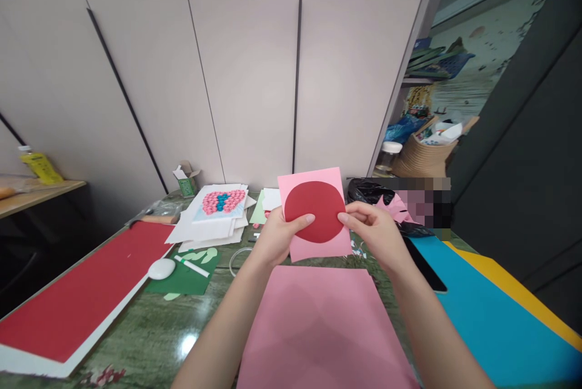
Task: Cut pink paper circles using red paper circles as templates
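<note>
Between my two hands, a pink paper sheet (pixel 309 249) is held up above the table, with a red paper circle (pixel 318 201) lying against its face. My left hand (pixel 282 234) grips the left side, its thumb pressed on the circle and its fingers behind the sheet. At the right edge, my right hand (pixel 375 228) pinches circle and sheet together, thumb in front. Whether the circle is glued on or just held there, I cannot tell. Below them a large pink sheet (pixel 318 328) lies flat on the table.
Red card (pixel 100 286), green paper (pixel 182 277) with a marker (pixel 193 266), and a white mouse (pixel 161 268) lie left. Behind are stacked white papers (pixel 213 231) and a small box (pixel 186 182). Blue card (pixel 491 310), yellow card (pixel 491 271) and a dark phone-like slab (pixel 425 265) lie right.
</note>
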Available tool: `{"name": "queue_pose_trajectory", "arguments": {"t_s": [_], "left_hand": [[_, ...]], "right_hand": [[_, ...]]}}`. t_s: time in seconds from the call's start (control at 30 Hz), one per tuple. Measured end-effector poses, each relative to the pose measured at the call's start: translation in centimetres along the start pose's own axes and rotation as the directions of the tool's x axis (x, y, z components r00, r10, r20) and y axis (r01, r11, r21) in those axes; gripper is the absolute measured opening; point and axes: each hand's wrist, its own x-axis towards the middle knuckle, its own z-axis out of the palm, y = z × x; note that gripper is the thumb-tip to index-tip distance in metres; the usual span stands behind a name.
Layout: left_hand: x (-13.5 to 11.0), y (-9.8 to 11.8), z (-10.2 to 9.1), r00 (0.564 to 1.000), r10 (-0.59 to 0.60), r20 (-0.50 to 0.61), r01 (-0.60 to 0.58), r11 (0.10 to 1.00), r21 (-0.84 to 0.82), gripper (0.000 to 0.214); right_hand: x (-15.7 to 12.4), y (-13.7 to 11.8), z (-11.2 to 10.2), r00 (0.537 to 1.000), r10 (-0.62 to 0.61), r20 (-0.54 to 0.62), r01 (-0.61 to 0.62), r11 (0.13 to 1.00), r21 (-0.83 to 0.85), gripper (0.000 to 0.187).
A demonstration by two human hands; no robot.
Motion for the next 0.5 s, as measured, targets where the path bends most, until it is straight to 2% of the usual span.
{"name": "queue_pose_trajectory", "arguments": {"t_s": [0.2, 0.5], "left_hand": [[0.08, -0.05, -0.11, 1.0, -0.004, 0.015, 0.004, 1.0, -0.015, 0.03], [0.11, -0.05, 0.09, 1.0, -0.017, 0.004, 0.017, 0.999, -0.028, 0.032]], "right_hand": [[-0.21, -0.09, -0.15, 0.998, 0.021, 0.066, -0.024, 0.999, 0.044, 0.02], [-0.12, 0.04, -0.15, 0.999, 0.032, 0.043, -0.034, 0.998, 0.044, 0.023]]}}
